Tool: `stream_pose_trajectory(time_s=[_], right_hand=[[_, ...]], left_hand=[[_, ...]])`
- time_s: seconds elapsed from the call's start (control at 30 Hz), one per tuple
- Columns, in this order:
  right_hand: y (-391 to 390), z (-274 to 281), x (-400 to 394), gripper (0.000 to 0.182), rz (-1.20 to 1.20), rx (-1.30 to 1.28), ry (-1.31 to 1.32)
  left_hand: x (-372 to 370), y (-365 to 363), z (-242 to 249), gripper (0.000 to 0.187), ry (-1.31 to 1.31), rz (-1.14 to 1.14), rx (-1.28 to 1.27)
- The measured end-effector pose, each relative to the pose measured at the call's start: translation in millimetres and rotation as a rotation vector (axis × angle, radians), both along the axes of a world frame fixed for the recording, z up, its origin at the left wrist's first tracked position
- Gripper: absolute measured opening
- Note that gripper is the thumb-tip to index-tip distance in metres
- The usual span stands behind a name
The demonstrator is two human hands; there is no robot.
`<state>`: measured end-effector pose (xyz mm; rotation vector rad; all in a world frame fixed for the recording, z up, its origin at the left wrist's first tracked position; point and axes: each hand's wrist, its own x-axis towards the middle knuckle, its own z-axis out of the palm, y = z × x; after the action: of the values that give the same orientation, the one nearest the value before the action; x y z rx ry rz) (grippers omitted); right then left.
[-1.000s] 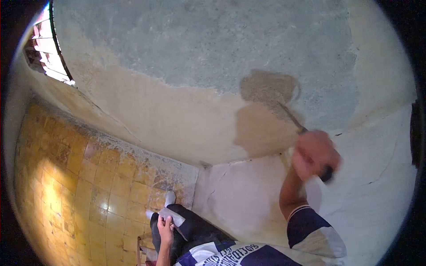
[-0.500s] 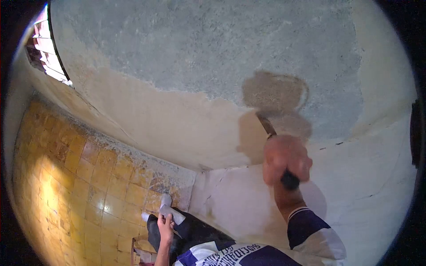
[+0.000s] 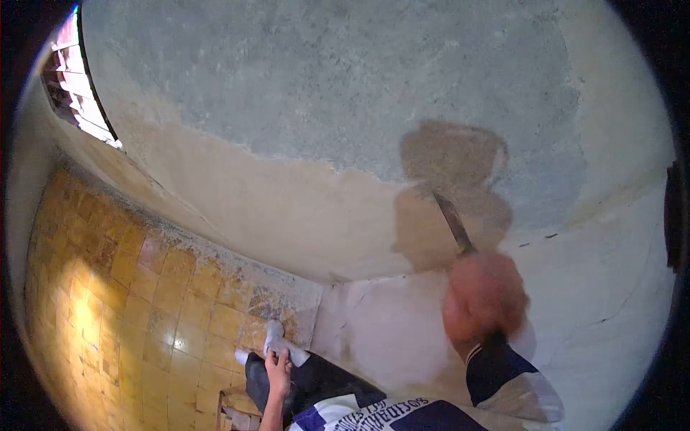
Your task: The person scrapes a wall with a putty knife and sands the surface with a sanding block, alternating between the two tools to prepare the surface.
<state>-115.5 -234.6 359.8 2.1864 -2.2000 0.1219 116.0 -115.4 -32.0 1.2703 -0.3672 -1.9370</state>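
Observation:
My right hand [image 3: 485, 298], blurred by motion, is wrapped round the handle of a scraper [image 3: 453, 221]. The narrow dark blade points up and left, its tip near the ragged border between the grey rough patch [image 3: 323, 79] and the beige coating [image 3: 287, 194] of the wall. Low in the view, my left hand [image 3: 278, 364] is in front of my legs with its fingers pressed together; whatever may be between them is too small to name. A shadow of a head and arm falls on the wall beside the blade.
Yellow tiles [image 3: 144, 302] cover the floor at the left, with pale debris along the wall's foot. A barred window [image 3: 80, 79] is at the upper left. A wooden stool or box [image 3: 237, 404] stands beside my legs. Something dark [image 3: 674, 215] is at the right edge.
My right hand and the scraper have moved down and right, and more of the blade shows. My left hand appears slightly lower and to the right.

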Motion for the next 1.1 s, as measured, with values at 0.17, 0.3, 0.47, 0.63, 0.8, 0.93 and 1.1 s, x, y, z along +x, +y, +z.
stream_pose_trajectory(time_s=[0.17,0.3,0.47,0.63,0.8,0.93,1.1], right_hand=[[-16,-34,-23,0.012,0.279,-0.365,-0.073],[-20,-30,-25,0.013,0.318,-0.426,-0.051],[-23,-60,-33,0.016,0.488,-0.957,-0.231],[-38,-52,-9,0.014,0.305,-0.903,-0.257],[-8,-8,12,0.016,0.133,-0.302,0.174],[-29,-28,8,0.022,0.396,-0.474,-0.175],[-41,-7,4,0.011,0.522,-0.483,-0.341]], left_hand=[[9,-5,-7,0.014,-0.014,-0.058,-0.014],[14,-8,-4,0.013,0.034,0.006,0.019],[26,-5,-13,0.017,-0.003,0.003,0.006],[25,-10,-14,0.017,-0.004,0.009,-0.001],[27,-9,-15,0.018,0.006,0.022,0.001],[29,-3,-18,0.018,0.022,0.022,-0.008],[26,-6,-14,0.016,0.017,0.067,0.001]])
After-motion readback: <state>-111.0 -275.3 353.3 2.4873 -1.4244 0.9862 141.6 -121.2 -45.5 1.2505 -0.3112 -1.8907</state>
